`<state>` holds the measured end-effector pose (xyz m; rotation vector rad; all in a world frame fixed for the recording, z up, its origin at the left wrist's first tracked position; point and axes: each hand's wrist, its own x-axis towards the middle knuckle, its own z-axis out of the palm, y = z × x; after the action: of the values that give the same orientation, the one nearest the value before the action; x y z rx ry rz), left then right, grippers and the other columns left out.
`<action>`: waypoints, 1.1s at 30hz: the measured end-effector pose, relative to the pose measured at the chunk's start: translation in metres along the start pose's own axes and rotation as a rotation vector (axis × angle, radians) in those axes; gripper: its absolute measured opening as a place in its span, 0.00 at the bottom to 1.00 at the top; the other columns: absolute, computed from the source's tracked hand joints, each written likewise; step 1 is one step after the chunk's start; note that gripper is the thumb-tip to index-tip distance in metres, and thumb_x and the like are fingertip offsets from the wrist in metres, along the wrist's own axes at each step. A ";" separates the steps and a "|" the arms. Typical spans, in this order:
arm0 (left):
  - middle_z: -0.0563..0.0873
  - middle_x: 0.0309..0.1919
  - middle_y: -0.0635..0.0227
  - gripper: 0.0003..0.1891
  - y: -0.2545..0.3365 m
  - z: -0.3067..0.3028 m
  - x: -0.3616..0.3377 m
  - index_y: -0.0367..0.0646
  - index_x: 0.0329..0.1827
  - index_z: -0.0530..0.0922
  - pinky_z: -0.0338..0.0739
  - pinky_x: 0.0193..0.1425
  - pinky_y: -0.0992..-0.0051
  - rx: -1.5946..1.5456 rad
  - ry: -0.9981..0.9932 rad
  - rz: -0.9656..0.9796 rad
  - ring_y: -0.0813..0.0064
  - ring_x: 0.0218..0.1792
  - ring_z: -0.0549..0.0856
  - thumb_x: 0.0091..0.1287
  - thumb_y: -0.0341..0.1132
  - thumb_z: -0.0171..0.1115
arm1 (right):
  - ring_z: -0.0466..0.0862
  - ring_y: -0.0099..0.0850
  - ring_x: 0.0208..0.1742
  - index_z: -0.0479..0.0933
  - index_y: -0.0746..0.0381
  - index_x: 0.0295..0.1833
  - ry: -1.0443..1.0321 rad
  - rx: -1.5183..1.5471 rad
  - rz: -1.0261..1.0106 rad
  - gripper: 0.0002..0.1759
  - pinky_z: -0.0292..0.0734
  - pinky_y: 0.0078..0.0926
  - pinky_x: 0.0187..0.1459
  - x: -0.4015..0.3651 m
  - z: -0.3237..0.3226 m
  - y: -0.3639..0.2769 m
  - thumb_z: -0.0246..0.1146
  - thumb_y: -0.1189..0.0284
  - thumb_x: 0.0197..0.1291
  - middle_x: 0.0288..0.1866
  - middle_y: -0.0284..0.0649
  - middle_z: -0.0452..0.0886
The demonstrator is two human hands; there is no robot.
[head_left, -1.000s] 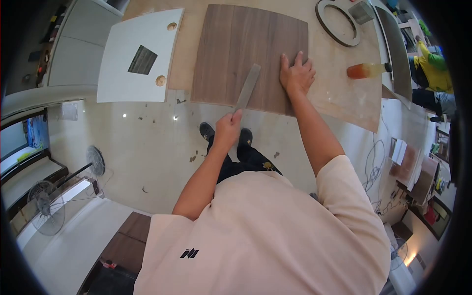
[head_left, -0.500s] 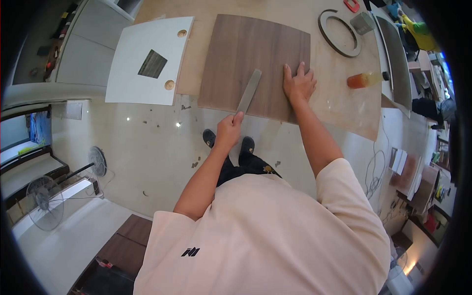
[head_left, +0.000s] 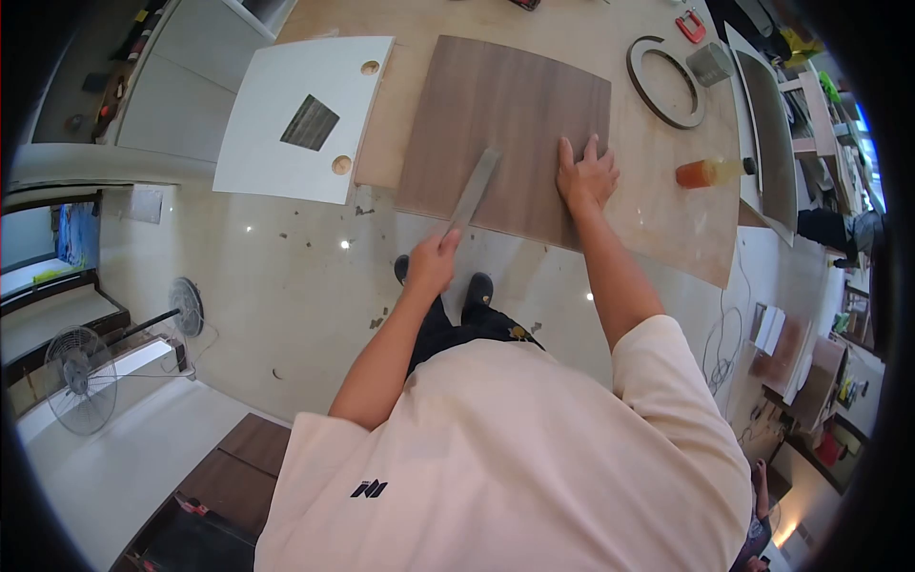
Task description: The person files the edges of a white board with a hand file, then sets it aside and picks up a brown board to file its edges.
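A brown wood-grain board (head_left: 515,105) lies on the worktable, its near edge along the table's front. My left hand (head_left: 432,264) is wrapped round the near end of a flat grey metal file (head_left: 474,186). The file slants up and right across the board's near edge, its far end over the board's face. My right hand (head_left: 588,177) rests with spread fingers on the board's right edge. Left of the board lies a white panel (head_left: 262,114) with two round holes and a dark wood-grain sample piece (head_left: 310,122) on top.
To the right on the worktable (head_left: 658,224) are a roll of edge banding (head_left: 637,71), a grey block (head_left: 709,65), a red clamp (head_left: 690,26) and a bottle of orange liquid (head_left: 709,173). A fan (head_left: 81,379) stands at left. Cables (head_left: 721,353) lie on the floor at right.
My left hand has drawn the file slightly down and left, toward my body. My right hand stays on the board. The whole view has shifted slightly.
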<state>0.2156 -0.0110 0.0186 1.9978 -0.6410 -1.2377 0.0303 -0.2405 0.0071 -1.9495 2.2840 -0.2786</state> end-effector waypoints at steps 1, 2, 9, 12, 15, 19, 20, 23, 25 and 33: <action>0.73 0.13 0.62 0.27 -0.026 -0.012 -0.012 0.36 0.29 0.75 0.67 0.15 0.67 0.011 0.038 -0.019 0.71 0.10 0.74 0.76 0.53 0.59 | 0.65 0.54 0.74 0.68 0.49 0.78 -0.010 -0.003 0.009 0.43 0.58 0.51 0.74 0.000 0.002 0.000 0.52 0.34 0.66 0.79 0.54 0.61; 0.73 0.13 0.63 0.27 -0.045 -0.025 -0.023 0.36 0.29 0.75 0.67 0.15 0.67 0.026 0.073 -0.041 0.71 0.10 0.74 0.76 0.54 0.59 | 0.64 0.54 0.74 0.67 0.49 0.78 -0.001 0.001 -0.004 0.44 0.58 0.51 0.74 0.001 0.004 -0.001 0.51 0.34 0.66 0.79 0.53 0.61; 0.76 0.14 0.61 0.28 -0.033 -0.007 0.015 0.35 0.30 0.76 0.68 0.16 0.67 0.016 0.054 0.020 0.71 0.11 0.75 0.76 0.55 0.58 | 0.63 0.54 0.75 0.67 0.49 0.79 -0.001 0.002 -0.016 0.44 0.57 0.52 0.74 0.000 0.007 0.003 0.51 0.33 0.66 0.79 0.54 0.61; 0.75 0.13 0.66 0.27 -0.010 -0.006 0.016 0.39 0.29 0.74 0.67 0.14 0.70 0.031 0.031 0.012 0.74 0.10 0.73 0.77 0.55 0.57 | 0.64 0.55 0.75 0.67 0.49 0.79 -0.013 -0.003 -0.013 0.44 0.57 0.53 0.74 0.001 0.002 0.004 0.51 0.33 0.66 0.79 0.55 0.61; 0.74 0.12 0.69 0.26 -0.044 -0.034 -0.017 0.40 0.29 0.74 0.65 0.13 0.72 -0.085 0.089 -0.044 0.76 0.09 0.73 0.78 0.54 0.56 | 0.64 0.55 0.75 0.66 0.49 0.79 0.000 -0.012 -0.028 0.45 0.57 0.53 0.75 0.005 0.006 0.000 0.51 0.33 0.66 0.79 0.55 0.61; 0.73 0.11 0.69 0.26 -0.056 -0.057 -0.036 0.41 0.28 0.74 0.65 0.13 0.73 -0.059 0.094 -0.110 0.77 0.08 0.72 0.77 0.55 0.57 | 0.64 0.55 0.75 0.66 0.49 0.79 0.005 -0.011 -0.028 0.45 0.56 0.54 0.75 0.001 0.008 0.003 0.50 0.33 0.66 0.80 0.55 0.60; 0.73 0.11 0.69 0.26 -0.046 -0.045 -0.016 0.41 0.28 0.74 0.64 0.13 0.73 -0.062 0.083 -0.068 0.77 0.08 0.72 0.77 0.55 0.57 | 0.64 0.55 0.75 0.66 0.49 0.79 -0.002 -0.013 -0.026 0.44 0.56 0.54 0.75 0.002 0.007 0.001 0.50 0.33 0.66 0.80 0.55 0.60; 0.74 0.12 0.67 0.27 -0.007 -0.019 0.019 0.39 0.27 0.74 0.66 0.14 0.70 -0.090 0.027 -0.021 0.76 0.09 0.74 0.77 0.54 0.58 | 0.64 0.55 0.75 0.66 0.49 0.79 -0.010 -0.021 -0.022 0.44 0.56 0.54 0.75 0.003 0.001 0.001 0.50 0.33 0.67 0.80 0.55 0.60; 0.74 0.12 0.66 0.27 -0.005 -0.021 0.023 0.38 0.27 0.74 0.67 0.15 0.69 -0.063 0.054 0.020 0.75 0.10 0.75 0.77 0.53 0.58 | 0.63 0.55 0.76 0.66 0.49 0.79 -0.014 -0.026 -0.028 0.44 0.56 0.54 0.75 0.003 0.003 0.002 0.50 0.33 0.66 0.80 0.55 0.60; 0.75 0.12 0.65 0.27 -0.053 -0.060 -0.005 0.38 0.26 0.75 0.67 0.15 0.69 -0.113 0.117 -0.082 0.74 0.10 0.73 0.76 0.53 0.60 | 0.62 0.55 0.77 0.67 0.49 0.79 -0.015 -0.040 -0.024 0.44 0.55 0.54 0.75 0.001 0.007 0.001 0.50 0.33 0.67 0.80 0.54 0.60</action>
<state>0.2703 0.0439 -0.0010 2.0018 -0.4266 -1.1687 0.0310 -0.2422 -0.0002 -1.9926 2.2753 -0.2222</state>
